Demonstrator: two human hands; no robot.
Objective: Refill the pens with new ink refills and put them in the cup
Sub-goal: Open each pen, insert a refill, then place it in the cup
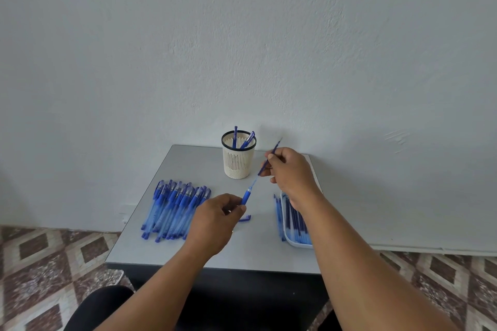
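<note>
Both forearms reach in from the near edge over a small grey table (161, 244) pushed against a pale wall. Along the left edge lies a heap of blue pens (174, 208), their tips close to that edge. Just right of the heap, the left hand (215, 220) pinches the blue grip end of a pen barrel (247, 196), held tilted above the middle of the table. A loose blue cap (245, 219) lies beneath it. At the back edge stands a slotted cup (238, 154) holding a few pens. The right hand (291, 170) pinches a thin refill (269, 158), its lower end inside the barrel. Bare tabletop stretches toward the near edge. By the right edge, a white tray (291, 243) holds more refills.
</note>
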